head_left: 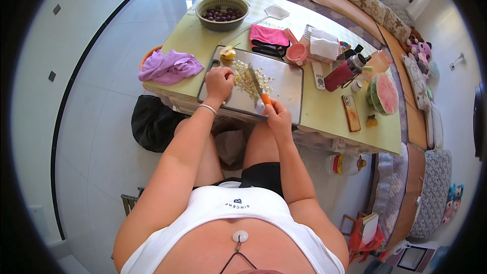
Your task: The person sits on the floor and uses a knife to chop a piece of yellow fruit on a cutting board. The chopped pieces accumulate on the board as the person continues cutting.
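Note:
A knife (255, 81) with an orange handle is gripped in my right hand (278, 116) at the front edge of the cutting board (283, 73). Its blade points away from me and lies over a pile of small chopped pale pieces (242, 77). My left hand (219, 82) is closed at the board's left side, beside the pile; whatever its curled fingers may hold is hidden. Behind that hand, near the board's far left corner, sits a cut piece of apple (228, 53) with its pale flesh showing.
A purple cloth (170, 67) lies left of the board. Beyond stand a basket (222, 26) of dark round fruit and a white slotted spatula (277, 11). To the right are a remote (318, 75), a maroon bottle (345, 73), a phone (350, 113) and a cut watermelon (383, 94).

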`<action>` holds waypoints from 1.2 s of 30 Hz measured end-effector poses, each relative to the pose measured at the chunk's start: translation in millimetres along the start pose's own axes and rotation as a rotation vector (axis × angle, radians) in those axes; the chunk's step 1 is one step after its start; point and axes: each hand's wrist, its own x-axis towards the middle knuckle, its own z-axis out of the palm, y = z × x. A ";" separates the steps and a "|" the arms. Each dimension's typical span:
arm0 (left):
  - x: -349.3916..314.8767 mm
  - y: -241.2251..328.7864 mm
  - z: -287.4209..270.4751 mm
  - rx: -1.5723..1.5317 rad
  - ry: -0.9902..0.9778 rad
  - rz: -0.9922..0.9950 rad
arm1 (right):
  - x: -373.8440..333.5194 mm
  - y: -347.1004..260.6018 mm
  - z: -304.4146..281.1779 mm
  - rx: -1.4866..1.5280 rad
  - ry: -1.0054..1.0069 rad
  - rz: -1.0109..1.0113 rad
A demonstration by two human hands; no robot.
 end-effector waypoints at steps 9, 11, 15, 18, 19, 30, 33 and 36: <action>2.0 0.8 -0.5 -0.012 -0.009 -0.003 | 2.6 2.1 -1.9 -0.021 -0.023 0.017; -0.3 2.1 -3.1 -0.002 -0.037 -0.021 | -3.5 -6.0 -6.4 0.027 0.013 0.030; -0.4 0.0 -2.9 -0.006 -0.006 -0.002 | -14.1 -11.9 -23.3 0.106 0.116 0.014; -0.4 1.6 -1.9 -0.016 0.001 0.004 | -14.6 3.7 -48.8 0.068 0.262 -0.063; -0.5 1.6 -2.6 -0.015 0.006 0.006 | -14.5 8.0 -56.6 -0.013 0.303 -0.082; 1.0 0.5 -1.5 0.000 -0.007 0.001 | -6.1 8.6 -30.9 -0.209 0.134 -0.204; 1.0 -1.4 -3.0 0.022 0.008 0.027 | -6.8 -4.1 -23.7 -0.085 0.126 -0.166; 0.8 0.7 -2.6 0.020 0.008 0.024 | 4.5 -3.0 -33.1 -0.118 0.182 -0.183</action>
